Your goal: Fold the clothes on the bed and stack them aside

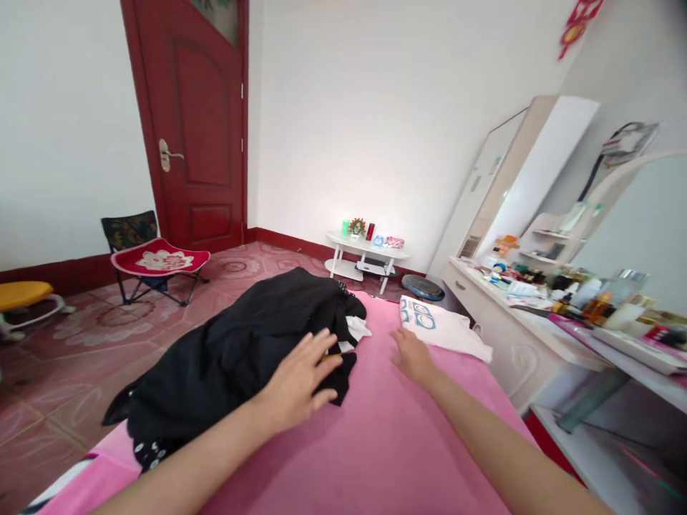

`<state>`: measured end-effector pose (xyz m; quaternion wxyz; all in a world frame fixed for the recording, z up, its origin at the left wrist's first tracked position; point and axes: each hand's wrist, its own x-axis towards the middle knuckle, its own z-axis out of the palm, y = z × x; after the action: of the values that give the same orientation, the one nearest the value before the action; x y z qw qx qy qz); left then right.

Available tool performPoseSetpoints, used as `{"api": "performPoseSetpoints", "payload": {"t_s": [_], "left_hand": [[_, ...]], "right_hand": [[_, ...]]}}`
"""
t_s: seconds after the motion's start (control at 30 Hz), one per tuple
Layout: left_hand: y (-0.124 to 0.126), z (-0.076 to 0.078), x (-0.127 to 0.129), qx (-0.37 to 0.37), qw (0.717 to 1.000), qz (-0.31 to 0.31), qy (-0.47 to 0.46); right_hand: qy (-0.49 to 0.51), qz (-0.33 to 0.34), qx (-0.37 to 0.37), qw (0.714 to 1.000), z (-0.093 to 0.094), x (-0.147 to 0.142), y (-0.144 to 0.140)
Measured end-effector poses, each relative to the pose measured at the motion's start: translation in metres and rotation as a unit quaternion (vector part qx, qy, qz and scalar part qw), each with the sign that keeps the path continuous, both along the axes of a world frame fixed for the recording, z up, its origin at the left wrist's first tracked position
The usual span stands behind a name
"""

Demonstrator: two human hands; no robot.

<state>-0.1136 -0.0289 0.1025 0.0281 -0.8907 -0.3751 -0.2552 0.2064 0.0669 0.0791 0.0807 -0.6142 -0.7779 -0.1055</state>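
Note:
A pile of black clothes [241, 343] lies on the left half of a pink bed cover [386, 443]. My left hand [300, 379] rests flat on the right edge of that pile, fingers spread, holding nothing. A bit of white cloth [357, 329] pokes out from under the black pile. My right hand [412, 355] lies palm down on the pink cover, fingers apart, just short of a folded white garment [443, 325] with a blue print at the far right of the bed.
A white dressing table [537, 336] crowded with bottles and boxes runs along the right. A folding chair [153, 257] with a red seat stands by the red door [198, 121]. A small white side table [365, 254] stands against the far wall.

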Motion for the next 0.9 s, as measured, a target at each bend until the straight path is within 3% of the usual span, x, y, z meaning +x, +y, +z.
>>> {"api": "performPoseSetpoints", "payload": {"t_s": [0.1, 0.2, 0.27, 0.4, 0.53, 0.7, 0.9], "left_hand": [[0.002, -0.046, 0.044, -0.121, 0.988, -0.091, 0.042], [0.005, -0.078, 0.068, -0.171, 0.981, -0.078, 0.045], [0.007, -0.087, 0.074, -0.174, 0.982, -0.064, 0.037], [0.011, -0.088, 0.076, -0.183, 0.981, -0.057, 0.033], [0.012, -0.084, 0.077, -0.195, 0.979, -0.047, 0.043], [0.013, -0.082, 0.079, -0.210, 0.976, -0.037, 0.051], [0.011, -0.075, 0.078, -0.229, 0.973, -0.031, 0.022]], "right_hand": [[0.004, -0.103, -0.051, 0.993, -0.034, 0.061, 0.003], [0.011, -0.165, -0.057, 0.985, -0.041, 0.116, 0.013], [0.018, -0.208, -0.052, 0.977, -0.044, 0.150, 0.025], [0.043, -0.308, 0.001, 0.950, -0.059, 0.209, 0.057], [0.060, -0.305, -0.009, 0.950, -0.077, 0.242, 0.088], [0.078, -0.326, -0.031, 0.942, -0.074, 0.239, 0.104], [0.084, -0.349, -0.008, 0.933, -0.062, 0.215, 0.088]]}}
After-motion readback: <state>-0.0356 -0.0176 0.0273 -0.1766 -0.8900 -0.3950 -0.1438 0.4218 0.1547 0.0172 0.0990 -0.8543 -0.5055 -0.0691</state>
